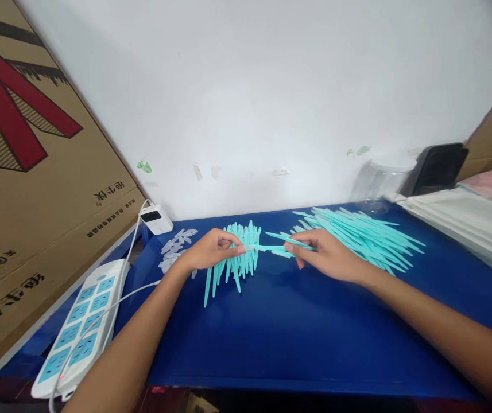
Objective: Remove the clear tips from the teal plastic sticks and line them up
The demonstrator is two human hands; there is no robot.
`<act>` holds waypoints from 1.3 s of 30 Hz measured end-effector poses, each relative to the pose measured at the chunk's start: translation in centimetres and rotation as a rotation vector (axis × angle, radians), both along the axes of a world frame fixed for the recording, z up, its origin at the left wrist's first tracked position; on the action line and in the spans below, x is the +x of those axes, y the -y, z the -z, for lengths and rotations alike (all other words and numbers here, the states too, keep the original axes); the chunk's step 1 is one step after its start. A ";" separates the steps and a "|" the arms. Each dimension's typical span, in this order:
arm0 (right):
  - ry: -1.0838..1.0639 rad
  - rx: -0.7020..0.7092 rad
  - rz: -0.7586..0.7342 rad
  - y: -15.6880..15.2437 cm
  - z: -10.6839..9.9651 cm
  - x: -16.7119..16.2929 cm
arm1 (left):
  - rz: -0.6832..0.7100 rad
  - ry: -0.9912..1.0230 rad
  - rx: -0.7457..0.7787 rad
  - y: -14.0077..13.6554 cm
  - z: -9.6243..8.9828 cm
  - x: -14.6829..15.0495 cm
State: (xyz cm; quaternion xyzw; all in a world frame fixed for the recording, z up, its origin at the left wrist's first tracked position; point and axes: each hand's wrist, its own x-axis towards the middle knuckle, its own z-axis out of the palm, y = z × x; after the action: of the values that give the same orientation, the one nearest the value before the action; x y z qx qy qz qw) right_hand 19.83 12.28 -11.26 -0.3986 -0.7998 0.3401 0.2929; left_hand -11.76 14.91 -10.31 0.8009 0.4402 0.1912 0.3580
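Over the blue table [271, 332], between two loose piles, a teal stick [275, 248] spans the gap from hand to hand. The left hand [213, 248] pinches its pale end between thumb and forefinger; whether that end is bare or wrapped in clear plastic is too small to tell. The right hand [329, 253] has thumb and fingers closed on at least two sticks, one angled upward above the other.

More sticks lie in the left pile [251, 232], partly behind the left hand, and in the larger right pile [353, 232], beyond the right. Clear pieces [177, 246] lie to the left.

Each stick looks very light, thin and fairly stiff, probably smooth plastic, so it could slide or spin in a loose grip. The narrow ends would likely bend first; a thumb-and-forefinger hold near the middle should be steadiest.

Chinese characters, apparently upside down, are printed on the carton [69, 155], beside a registered-mark symbol; I cannot read them surely. No brand is legible on the power strip [106, 283], charger [165, 221] or jar [386, 183].
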 end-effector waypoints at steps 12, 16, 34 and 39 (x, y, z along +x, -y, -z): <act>0.011 -0.006 0.000 0.1 0.0 0.1 | 0.005 -0.004 -0.015 0.2 -0.2 0.1; 0.010 0.007 0.006 0.1 -0.4 0.1 | 0.004 0.007 -0.013 0.1 -0.2 -0.1; -0.070 0.092 0.070 0.5 -0.4 -0.3 | -0.218 0.414 -0.172 1.4 1.6 3.5; -0.095 0.146 0.237 0.1 -0.3 -0.4 | -0.200 0.807 -0.565 0.9 1.3 3.0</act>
State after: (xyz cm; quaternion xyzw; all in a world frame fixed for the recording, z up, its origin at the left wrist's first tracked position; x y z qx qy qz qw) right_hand 19.47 12.14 -11.01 -0.4513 -0.7551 0.2625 0.3966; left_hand -8.76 13.99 -11.63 0.4887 0.3759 0.3923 0.6826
